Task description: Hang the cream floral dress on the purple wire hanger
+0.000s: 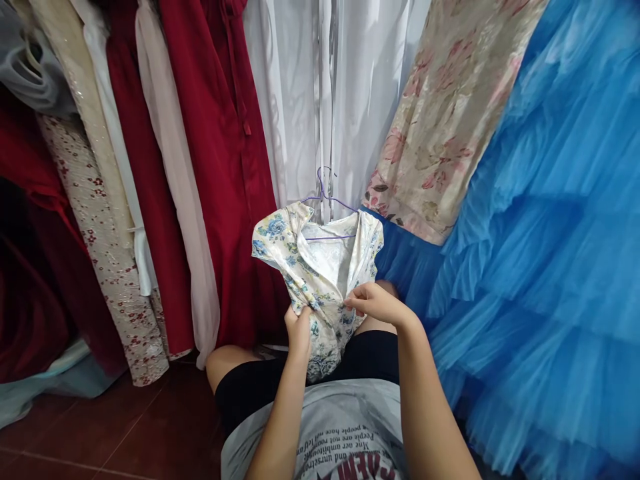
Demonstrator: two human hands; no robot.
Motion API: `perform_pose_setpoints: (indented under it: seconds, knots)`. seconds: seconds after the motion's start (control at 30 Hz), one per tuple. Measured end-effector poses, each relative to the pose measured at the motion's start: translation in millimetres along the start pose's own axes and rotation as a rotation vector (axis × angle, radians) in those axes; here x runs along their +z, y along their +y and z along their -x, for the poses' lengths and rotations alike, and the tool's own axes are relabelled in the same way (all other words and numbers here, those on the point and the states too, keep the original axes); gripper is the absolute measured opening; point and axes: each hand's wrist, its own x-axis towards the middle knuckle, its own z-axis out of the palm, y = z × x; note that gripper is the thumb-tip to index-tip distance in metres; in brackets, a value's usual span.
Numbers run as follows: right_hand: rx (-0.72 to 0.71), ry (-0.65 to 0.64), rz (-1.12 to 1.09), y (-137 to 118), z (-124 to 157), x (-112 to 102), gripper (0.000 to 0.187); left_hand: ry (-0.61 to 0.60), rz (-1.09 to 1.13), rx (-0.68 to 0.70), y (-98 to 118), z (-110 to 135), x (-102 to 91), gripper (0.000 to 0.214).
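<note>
Closest in, the person's grey T-shirt (330, 403), printed with dark lettering that reads upside down from here, covers the torso above black shorts (250, 387). The legs are spread, and the lower part of a floral garment (295, 267) hangs between the thighs, its upper part reaching out in front of the knees. The left hand (299, 327) grasps the garment's side around the waist, cloth bunched in the grip. The right hand (375, 301) pinches the front at the foot of the open V-shaped neckline, thumb against forefinger. The garment is white with blue and yellowish flowers, short-sleeved, and sits on a thin purple hanger (330, 237) whose crossbar shows inside the neck and whose hook rises past the collar. Dark red floor tiles (150, 427) spread to the left. Beyond, clothes hang in a row: a cream floral cloth (110, 253) with red blossoms, a sheer pale pink panel (175, 167), a deep red gown (215, 167), white fabric (290, 100) straight ahead, a pale pink-flowered dress (450, 120), and a layered blue tulle gown (550, 267) at right.
</note>
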Motion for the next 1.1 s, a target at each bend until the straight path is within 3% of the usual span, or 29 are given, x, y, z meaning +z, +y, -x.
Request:
perform_pose_setpoints:
  seconds: [0.13,0.17,0.23,0.33,0.4,0.5,0.67,0.93,1.1]
  knots:
    - [-0.021,-0.022,0.058,1.4,-5.1,3.0,0.031,0.282,-0.195,0.473,12.0,3.0,-9.0,0.042]
    - [-0.029,-0.026,0.062,1.1,-5.9,4.4,0.031,0.274,-0.248,0.568,17.3,6.5,-8.9,0.037]
    - [-0.031,-0.042,0.06,-0.3,-6.8,7.1,0.031,0.06,-0.351,0.655,25.4,15.8,-4.3,0.023]
    - [-0.026,-0.066,0.056,-4.0,-6.7,10.0,0.029,-0.353,-0.43,0.558,23.2,30.5,9.2,0.024]
    - [-0.036,-0.063,0.074,-6.4,-7.1,11.4,0.029,-0.453,-0.425,0.476,14.7,37.1,17.2,0.028]
    - [-0.066,0.012,0.075,-7.4,-11.0,16.1,0.027,-0.467,-0.404,0.448,5.2,39.1,22.1,0.015]
    - [0.018,0.331,-0.103,1.7,-25.3,32.0,0.033,-0.429,-0.449,0.521,8.2,30.4,20.2,0.008]
    - [-0.045,0.405,-0.159,23.2,-32.7,43.9,0.037,-0.496,-0.526,0.551,12.1,25.5,15.1,0.009]
    - [-0.161,0.486,-0.051,23.8,-29.5,27.0,0.037,-0.599,-0.57,0.584,21.7,24.6,8.1,0.01]
